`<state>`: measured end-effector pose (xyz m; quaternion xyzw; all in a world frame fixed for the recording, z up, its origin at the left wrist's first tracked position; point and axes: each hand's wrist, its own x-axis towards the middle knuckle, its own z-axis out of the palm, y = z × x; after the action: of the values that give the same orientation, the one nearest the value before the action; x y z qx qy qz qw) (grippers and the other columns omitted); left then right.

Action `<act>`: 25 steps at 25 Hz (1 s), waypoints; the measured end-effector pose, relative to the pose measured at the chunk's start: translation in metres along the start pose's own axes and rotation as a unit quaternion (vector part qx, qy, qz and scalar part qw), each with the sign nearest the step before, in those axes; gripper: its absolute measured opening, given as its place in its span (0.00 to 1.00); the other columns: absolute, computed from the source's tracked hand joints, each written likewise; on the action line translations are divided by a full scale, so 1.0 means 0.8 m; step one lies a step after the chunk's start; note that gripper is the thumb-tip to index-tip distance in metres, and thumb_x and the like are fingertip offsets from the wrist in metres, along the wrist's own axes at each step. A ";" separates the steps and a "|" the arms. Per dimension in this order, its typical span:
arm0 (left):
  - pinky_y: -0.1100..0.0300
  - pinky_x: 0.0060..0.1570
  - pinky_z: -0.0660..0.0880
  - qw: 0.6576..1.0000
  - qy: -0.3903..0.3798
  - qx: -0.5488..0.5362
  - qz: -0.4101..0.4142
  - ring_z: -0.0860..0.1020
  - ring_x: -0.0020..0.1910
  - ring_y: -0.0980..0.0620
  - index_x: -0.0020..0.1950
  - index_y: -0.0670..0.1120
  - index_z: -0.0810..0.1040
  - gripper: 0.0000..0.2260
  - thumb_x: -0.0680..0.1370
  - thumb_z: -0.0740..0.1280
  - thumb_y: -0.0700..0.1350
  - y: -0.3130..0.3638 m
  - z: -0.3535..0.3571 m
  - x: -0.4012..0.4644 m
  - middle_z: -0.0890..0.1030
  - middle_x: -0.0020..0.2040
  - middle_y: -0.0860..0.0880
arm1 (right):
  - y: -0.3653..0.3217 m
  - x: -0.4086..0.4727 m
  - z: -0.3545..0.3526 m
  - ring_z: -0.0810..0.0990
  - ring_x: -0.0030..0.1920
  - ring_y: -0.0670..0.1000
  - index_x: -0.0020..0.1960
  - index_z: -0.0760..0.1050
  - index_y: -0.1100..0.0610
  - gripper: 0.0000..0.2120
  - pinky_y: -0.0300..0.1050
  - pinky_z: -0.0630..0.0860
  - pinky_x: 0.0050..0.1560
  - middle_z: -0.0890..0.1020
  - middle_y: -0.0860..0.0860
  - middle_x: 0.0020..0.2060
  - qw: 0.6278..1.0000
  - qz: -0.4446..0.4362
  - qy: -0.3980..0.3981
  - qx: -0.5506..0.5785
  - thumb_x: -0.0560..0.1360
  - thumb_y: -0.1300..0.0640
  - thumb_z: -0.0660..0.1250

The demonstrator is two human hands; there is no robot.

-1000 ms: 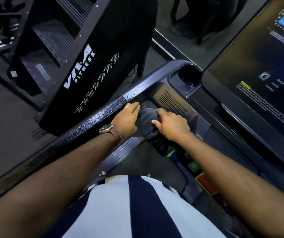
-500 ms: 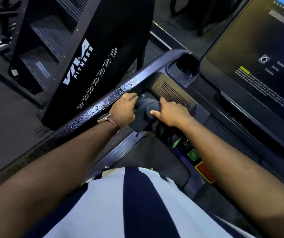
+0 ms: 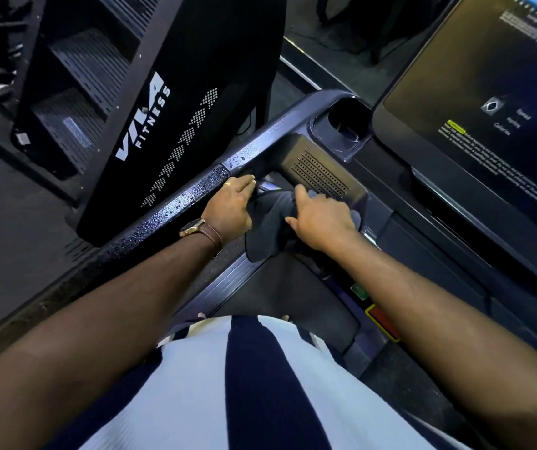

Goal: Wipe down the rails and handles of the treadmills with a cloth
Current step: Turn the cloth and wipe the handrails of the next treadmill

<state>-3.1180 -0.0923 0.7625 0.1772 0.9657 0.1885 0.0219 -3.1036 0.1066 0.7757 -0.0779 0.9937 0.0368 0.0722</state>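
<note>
A dark cloth point(image 3: 270, 222) hangs between my two hands, just inside the treadmill's left rail point(image 3: 176, 203). The rail is dark and beaded with water drops along its top. My left hand point(image 3: 231, 209), with a ring and a brown-strapped watch, grips one edge of the cloth right beside the rail. My right hand point(image 3: 320, 219) grips the other side of the cloth, its fingers curled over the fabric below the perforated console panel point(image 3: 319, 172). The cloth's lower part droops over the treadmill's side step.
The treadmill screen point(image 3: 488, 102) glows at the upper right, next to a cup holder point(image 3: 345, 125). A black "VIVA FITNESS" stair machine point(image 3: 150, 125) stands left of the rail. Green and red buttons point(image 3: 371, 303) sit under my right forearm. My striped shirt fills the bottom.
Both hands have stayed at the rail's inner side with the cloth; they have spread slightly apart, and more of the cloth now hangs down between them. The view has tilted a little.
</note>
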 end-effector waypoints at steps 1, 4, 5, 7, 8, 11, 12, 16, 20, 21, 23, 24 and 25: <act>0.55 0.66 0.67 1.000 0.001 -0.001 -0.003 0.72 0.61 0.39 0.66 0.32 0.71 0.28 0.65 0.62 0.33 0.002 0.001 -0.001 0.74 0.66 0.38 | -0.009 0.019 -0.007 0.80 0.50 0.63 0.62 0.63 0.54 0.27 0.54 0.70 0.40 0.80 0.59 0.53 0.998 -0.004 -0.037 0.042 0.74 0.36 0.61; 0.55 0.66 0.67 1.000 -0.002 -0.001 -0.004 0.71 0.63 0.38 0.67 0.32 0.70 0.28 0.65 0.62 0.33 0.002 0.002 -0.001 0.73 0.67 0.38 | -0.023 0.075 -0.031 0.78 0.54 0.58 0.57 0.71 0.55 0.24 0.48 0.72 0.47 0.81 0.53 0.51 0.949 -0.033 -0.184 0.255 0.72 0.37 0.68; 0.55 0.66 0.68 1.000 -0.004 0.001 -0.005 0.71 0.63 0.39 0.67 0.33 0.70 0.28 0.66 0.62 0.33 0.001 0.001 -0.001 0.73 0.67 0.38 | -0.021 0.084 -0.036 0.78 0.51 0.56 0.50 0.73 0.53 0.19 0.44 0.71 0.43 0.80 0.49 0.45 0.924 -0.030 -0.213 0.315 0.71 0.39 0.70; 0.54 0.65 0.69 1.000 -0.005 0.005 -0.001 0.71 0.63 0.39 0.67 0.34 0.71 0.28 0.66 0.62 0.33 -0.002 -0.001 0.000 0.73 0.67 0.40 | -0.009 0.080 -0.036 0.78 0.49 0.54 0.46 0.71 0.51 0.17 0.42 0.67 0.38 0.78 0.46 0.41 0.913 -0.032 -0.224 0.340 0.71 0.39 0.71; 0.54 0.65 0.69 1.000 -0.003 0.005 -0.002 0.71 0.63 0.40 0.67 0.34 0.71 0.28 0.66 0.62 0.33 -0.002 0.000 0.001 0.73 0.67 0.40 | -0.005 0.070 -0.032 0.78 0.51 0.56 0.50 0.71 0.52 0.20 0.43 0.67 0.39 0.79 0.48 0.44 0.927 -0.036 -0.201 0.314 0.71 0.37 0.69; 0.54 0.67 0.68 1.000 0.010 -0.004 -0.013 0.71 0.63 0.40 0.67 0.34 0.71 0.28 0.65 0.62 0.32 0.000 0.006 0.001 0.73 0.67 0.40 | -0.002 0.023 0.005 0.80 0.47 0.63 0.61 0.66 0.53 0.25 0.52 0.70 0.40 0.80 0.59 0.48 0.995 -0.002 -0.012 0.099 0.74 0.36 0.63; 0.54 0.67 0.68 1.000 0.013 -0.008 -0.015 0.72 0.63 0.39 0.66 0.33 0.71 0.28 0.65 0.62 0.32 0.001 0.008 0.001 0.74 0.67 0.39 | -0.009 0.001 0.017 0.79 0.43 0.63 0.61 0.66 0.54 0.22 0.53 0.72 0.40 0.79 0.61 0.46 0.999 0.000 0.044 0.011 0.75 0.41 0.63; 0.53 0.65 0.69 0.999 0.018 -0.027 -0.011 0.73 0.61 0.38 0.65 0.34 0.72 0.27 0.66 0.63 0.34 0.004 0.004 0.000 0.74 0.65 0.38 | -0.060 -0.013 0.031 0.75 0.51 0.65 0.73 0.59 0.61 0.23 0.61 0.72 0.51 0.74 0.68 0.54 0.984 -0.062 0.094 -0.140 0.79 0.58 0.53; 0.56 0.66 0.67 0.999 -0.010 -0.040 -0.006 0.70 0.65 0.41 0.69 0.37 0.68 0.31 0.65 0.64 0.33 0.002 -0.004 -0.006 0.70 0.70 0.42 | -0.079 0.012 0.025 0.72 0.59 0.66 0.76 0.51 0.64 0.28 0.60 0.71 0.57 0.68 0.69 0.64 0.968 -0.127 0.090 -0.195 0.80 0.53 0.51; 0.58 0.68 0.65 0.999 -0.030 -0.028 -0.006 0.67 0.69 0.43 0.72 0.38 0.65 0.33 0.65 0.65 0.33 -0.001 -0.004 -0.009 0.66 0.73 0.43 | -0.067 0.002 0.029 0.71 0.60 0.67 0.77 0.51 0.63 0.29 0.60 0.70 0.57 0.67 0.70 0.65 0.964 -0.149 0.103 -0.195 0.78 0.54 0.51; 0.60 0.68 0.64 0.998 -0.062 -0.001 -0.011 0.62 0.73 0.47 0.74 0.39 0.61 0.37 0.65 0.67 0.33 -0.006 0.000 -0.017 0.59 0.77 0.47 | -0.031 -0.020 0.039 0.70 0.59 0.68 0.77 0.50 0.61 0.30 0.63 0.69 0.56 0.65 0.71 0.66 0.961 -0.172 0.123 -0.177 0.77 0.57 0.52; 0.60 0.67 0.65 0.997 -0.069 0.006 -0.018 0.60 0.74 0.49 0.75 0.40 0.59 0.38 0.66 0.67 0.33 -0.005 0.003 -0.022 0.56 0.78 0.48 | -0.017 -0.027 0.040 0.70 0.58 0.68 0.77 0.51 0.60 0.29 0.63 0.69 0.55 0.65 0.71 0.65 0.961 -0.173 0.131 -0.170 0.77 0.58 0.52; 0.60 0.68 0.65 0.997 -0.069 0.008 -0.026 0.59 0.74 0.49 0.75 0.40 0.58 0.38 0.66 0.67 0.34 -0.002 0.006 -0.024 0.54 0.78 0.48 | -0.012 -0.028 0.038 0.72 0.56 0.68 0.76 0.52 0.60 0.28 0.62 0.71 0.53 0.66 0.71 0.64 0.960 -0.174 0.134 -0.175 0.78 0.59 0.52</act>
<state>-3.1000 -0.0987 0.7573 0.1650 0.9677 0.1672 0.0917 -3.0758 0.1032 0.7486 -0.2648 0.9435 0.1861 -0.0708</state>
